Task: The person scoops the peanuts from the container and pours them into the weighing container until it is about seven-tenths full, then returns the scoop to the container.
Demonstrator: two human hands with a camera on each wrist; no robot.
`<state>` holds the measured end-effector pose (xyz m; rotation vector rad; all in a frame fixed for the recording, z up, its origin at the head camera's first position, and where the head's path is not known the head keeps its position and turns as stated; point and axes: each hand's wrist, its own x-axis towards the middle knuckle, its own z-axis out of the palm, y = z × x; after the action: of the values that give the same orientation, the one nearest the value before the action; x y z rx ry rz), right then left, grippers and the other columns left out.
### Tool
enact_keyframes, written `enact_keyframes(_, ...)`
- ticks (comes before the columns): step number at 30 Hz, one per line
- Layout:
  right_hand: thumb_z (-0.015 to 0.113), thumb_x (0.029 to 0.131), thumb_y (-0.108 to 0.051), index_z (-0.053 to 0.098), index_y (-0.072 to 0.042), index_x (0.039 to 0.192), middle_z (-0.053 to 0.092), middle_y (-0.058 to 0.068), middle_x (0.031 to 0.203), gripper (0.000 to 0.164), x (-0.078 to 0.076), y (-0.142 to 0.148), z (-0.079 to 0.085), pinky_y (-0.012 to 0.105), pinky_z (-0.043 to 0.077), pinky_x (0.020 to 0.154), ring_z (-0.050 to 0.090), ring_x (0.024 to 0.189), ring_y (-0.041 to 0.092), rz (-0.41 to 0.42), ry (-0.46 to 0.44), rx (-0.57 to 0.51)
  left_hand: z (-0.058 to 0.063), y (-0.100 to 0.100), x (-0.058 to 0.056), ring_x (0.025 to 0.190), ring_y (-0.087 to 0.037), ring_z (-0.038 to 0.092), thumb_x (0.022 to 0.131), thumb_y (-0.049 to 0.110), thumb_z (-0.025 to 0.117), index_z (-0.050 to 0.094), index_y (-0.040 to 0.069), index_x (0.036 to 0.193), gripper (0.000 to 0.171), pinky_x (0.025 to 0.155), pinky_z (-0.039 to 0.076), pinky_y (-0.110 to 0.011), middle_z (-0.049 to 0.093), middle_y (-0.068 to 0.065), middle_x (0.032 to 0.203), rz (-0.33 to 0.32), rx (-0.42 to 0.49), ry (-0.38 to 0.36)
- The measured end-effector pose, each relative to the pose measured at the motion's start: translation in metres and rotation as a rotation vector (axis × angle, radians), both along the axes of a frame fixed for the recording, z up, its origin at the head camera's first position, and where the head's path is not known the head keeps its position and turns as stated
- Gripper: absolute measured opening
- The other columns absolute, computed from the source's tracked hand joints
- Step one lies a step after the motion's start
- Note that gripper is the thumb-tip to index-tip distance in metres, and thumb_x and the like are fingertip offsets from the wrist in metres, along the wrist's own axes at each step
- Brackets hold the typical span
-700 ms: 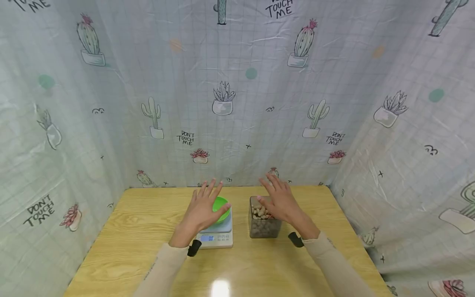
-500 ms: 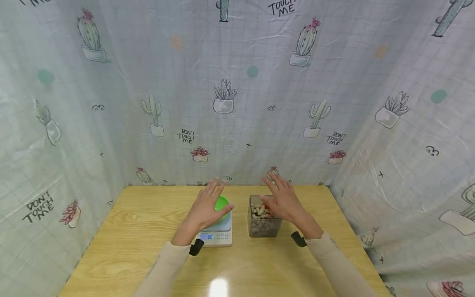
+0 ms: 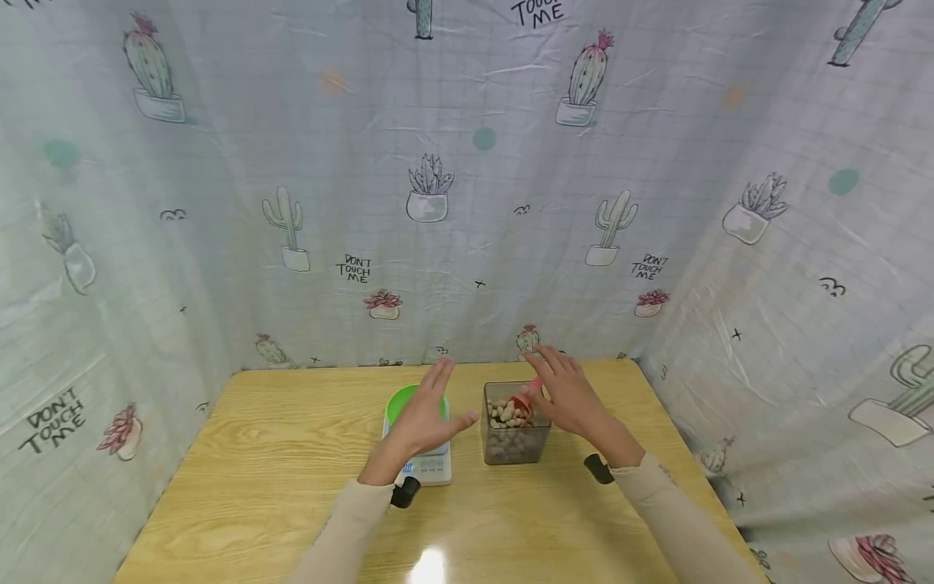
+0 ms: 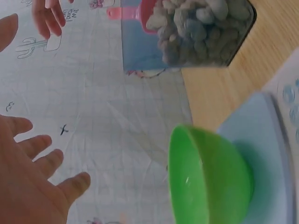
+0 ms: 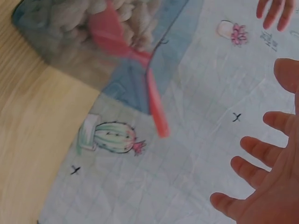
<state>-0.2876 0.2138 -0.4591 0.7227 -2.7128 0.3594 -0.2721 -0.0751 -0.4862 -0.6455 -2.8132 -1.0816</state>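
Note:
My left hand [image 3: 422, 420] hovers with spread fingers above a kitchen scale [image 3: 435, 469] that carries a green bowl [image 4: 215, 177]. The part of the bowl's inside seen in the left wrist view is bare. To the right, my right hand [image 3: 572, 401] hangs in the air over the edge of a see-through square container [image 3: 514, 448], holding nothing. Peanuts [image 3: 503, 414] fill the lower part of that container. A red scoop [image 5: 110, 35] rests in them, its handle [image 5: 158, 107] sticking out over the rim. Neither hand touches anything.
Both containers stand on a wood-grain table [image 3: 292, 454], near its back edge. A pale curtain [image 3: 350, 162] with cactus prints surrounds the table at the back and sides.
My left hand has moved right, uncovering more of the green bowl. My right hand has shifted slightly right, so the red scoop shows more. The head view has turned a little.

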Motion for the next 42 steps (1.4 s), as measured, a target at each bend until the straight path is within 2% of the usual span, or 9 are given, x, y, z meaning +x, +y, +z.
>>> enact_keyframes(5, 0.066, 0.095, -0.030, 0.044, -0.010, 0.148, 0.044, 0.019, 0.150, 0.061, -0.005, 0.008, -0.003, 0.061, 0.035, 0.109, 0.041, 0.139, 0.039, 0.027, 0.063, 0.064, -0.010, 0.019, -0.007, 0.153, -0.031, 0.015, 0.085, 0.055, 0.069, 0.002, 0.034, 0.159, 0.102, 0.114, 0.030, -0.060, 0.005, 0.000, 0.167, -0.053, 0.109, -0.097)
enact_keyframes(9, 0.069, 0.093, -0.026, 0.050, -0.009, 0.143, 0.051, 0.017, 0.143, 0.056, -0.009, 0.014, -0.006, 0.060, 0.041, 0.105, 0.047, 0.133, 0.040, 0.072, 0.120, 0.141, -0.020, 0.035, -0.014, 0.153, -0.030, 0.014, 0.084, 0.055, 0.071, 0.002, 0.030, 0.159, 0.105, 0.117, 0.028, -0.058, 0.006, -0.004, 0.167, -0.091, 0.130, -0.137)
enact_keyframes(13, 0.072, 0.091, -0.024, 0.054, -0.010, 0.139, 0.056, 0.013, 0.136, 0.053, -0.014, 0.018, -0.011, 0.057, 0.045, 0.101, 0.052, 0.128, 0.037, 0.118, 0.152, 0.230, -0.029, 0.046, -0.020, 0.153, -0.030, 0.014, 0.084, 0.059, 0.069, 0.000, 0.028, 0.160, 0.107, 0.116, 0.030, -0.057, 0.005, -0.006, 0.168, -0.110, 0.111, -0.148)
enact_keyframes(20, 0.076, 0.087, -0.024, 0.059, -0.013, 0.134, 0.060, 0.009, 0.134, 0.051, -0.023, 0.017, -0.019, 0.053, 0.046, 0.102, 0.056, 0.125, 0.031, 0.159, 0.128, 0.349, -0.043, 0.061, -0.036, 0.153, -0.031, 0.013, 0.081, 0.058, 0.073, -0.002, 0.025, 0.160, 0.114, 0.115, 0.032, -0.055, 0.003, -0.007, 0.167, -0.126, 0.090, -0.213)
enact_keyframes(26, 0.076, 0.086, -0.026, 0.065, -0.015, 0.125, 0.063, 0.007, 0.127, 0.043, -0.026, 0.014, -0.024, 0.052, 0.049, 0.099, 0.058, 0.122, 0.029, 0.178, 0.124, 0.408, -0.058, 0.069, -0.044, 0.152, -0.035, 0.014, 0.075, 0.061, 0.077, -0.003, 0.020, 0.160, 0.123, 0.115, 0.030, -0.058, 0.003, -0.010, 0.167, -0.141, 0.136, -0.314)
enact_keyframes(34, 0.078, 0.084, -0.024, 0.070, -0.013, 0.116, 0.064, 0.006, 0.118, 0.034, -0.032, 0.006, -0.028, 0.050, 0.049, 0.095, 0.059, 0.114, 0.027, 0.171, 0.116, 0.464, -0.058, 0.074, -0.045, 0.150, -0.037, 0.023, 0.077, 0.055, 0.079, 0.001, 0.023, 0.160, 0.118, 0.113, 0.034, -0.058, 0.005, -0.009, 0.167, -0.123, 0.143, -0.367)
enact_keyframes(38, 0.079, 0.083, -0.021, 0.072, -0.015, 0.106, 0.063, 0.004, 0.111, 0.024, -0.035, 0.002, -0.031, 0.047, 0.049, 0.088, 0.058, 0.106, 0.024, 0.177, 0.167, 0.490, -0.059, 0.071, -0.043, 0.148, -0.036, 0.027, 0.075, 0.056, 0.079, 0.001, 0.025, 0.160, 0.119, 0.112, 0.036, -0.057, 0.008, -0.009, 0.166, -0.115, 0.152, -0.373)
enact_keyframes(42, 0.078, 0.084, -0.018, 0.074, -0.019, 0.095, 0.061, 0.003, 0.111, 0.012, -0.037, 0.000, -0.035, 0.044, 0.049, 0.086, 0.056, 0.103, 0.023, 0.181, 0.199, 0.538, -0.061, 0.068, -0.042, 0.144, -0.035, 0.035, 0.074, 0.056, 0.080, 0.003, 0.024, 0.159, 0.119, 0.110, 0.038, -0.056, 0.019, -0.013, 0.163, -0.118, 0.200, -0.391)
